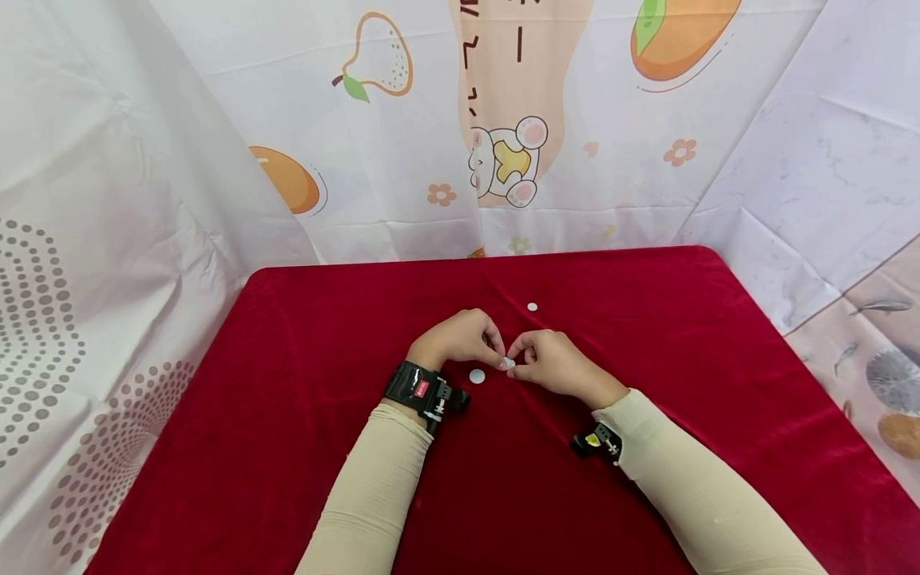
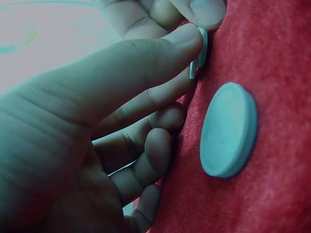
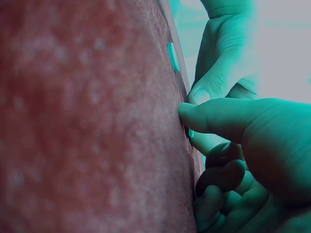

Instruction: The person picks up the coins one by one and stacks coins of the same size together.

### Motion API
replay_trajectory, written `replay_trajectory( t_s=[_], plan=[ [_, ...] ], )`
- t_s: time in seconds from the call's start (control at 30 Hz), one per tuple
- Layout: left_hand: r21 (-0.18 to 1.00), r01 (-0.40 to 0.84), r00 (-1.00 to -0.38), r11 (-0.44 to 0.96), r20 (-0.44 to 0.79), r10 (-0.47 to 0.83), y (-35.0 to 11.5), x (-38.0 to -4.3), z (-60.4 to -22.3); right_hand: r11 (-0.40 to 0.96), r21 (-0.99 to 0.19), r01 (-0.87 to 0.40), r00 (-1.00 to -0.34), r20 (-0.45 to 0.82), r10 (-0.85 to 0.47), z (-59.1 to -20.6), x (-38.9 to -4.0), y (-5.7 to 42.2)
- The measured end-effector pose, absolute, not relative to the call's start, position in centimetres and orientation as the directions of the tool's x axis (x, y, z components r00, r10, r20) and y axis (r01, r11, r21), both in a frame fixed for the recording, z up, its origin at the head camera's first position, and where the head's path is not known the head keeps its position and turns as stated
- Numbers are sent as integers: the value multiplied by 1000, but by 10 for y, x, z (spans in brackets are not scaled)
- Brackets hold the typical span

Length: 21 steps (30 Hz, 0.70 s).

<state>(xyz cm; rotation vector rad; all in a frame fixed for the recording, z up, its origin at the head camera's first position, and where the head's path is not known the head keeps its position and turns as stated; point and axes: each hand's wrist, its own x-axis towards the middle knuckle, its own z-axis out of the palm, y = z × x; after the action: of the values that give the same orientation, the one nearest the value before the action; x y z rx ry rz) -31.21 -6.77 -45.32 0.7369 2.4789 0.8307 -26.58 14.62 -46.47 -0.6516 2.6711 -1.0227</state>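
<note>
My left hand (image 1: 467, 337) and right hand (image 1: 557, 361) meet fingertip to fingertip over the red cloth. Between them, thumb and forefinger of each hand pinch a small thin white piece (image 1: 508, 363). In the left wrist view two thin edges show at the fingertips, one of them on a pale piece (image 2: 203, 47); whether these are one piece or two I cannot tell. Close by the left wrist, a round white disc (image 1: 477, 376) with a raised rim lies flat. Fingers hide most of the pinched piece in the right wrist view.
A smaller white disc (image 1: 532, 307) lies farther back on the red-covered table (image 1: 323, 335). Printed white curtains (image 1: 402, 144) hang behind the table and at its sides. Each wrist carries a strapped-on black camera.
</note>
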Motion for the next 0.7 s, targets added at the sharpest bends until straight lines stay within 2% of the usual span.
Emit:
replay_trajectory(
  t_s=[0.7],
  plan=[
    [649, 336, -774, 682, -222, 593, -67, -311, -453, 664, -665, -342, -878, -26, -478, -465, -265, 147]
  ],
)
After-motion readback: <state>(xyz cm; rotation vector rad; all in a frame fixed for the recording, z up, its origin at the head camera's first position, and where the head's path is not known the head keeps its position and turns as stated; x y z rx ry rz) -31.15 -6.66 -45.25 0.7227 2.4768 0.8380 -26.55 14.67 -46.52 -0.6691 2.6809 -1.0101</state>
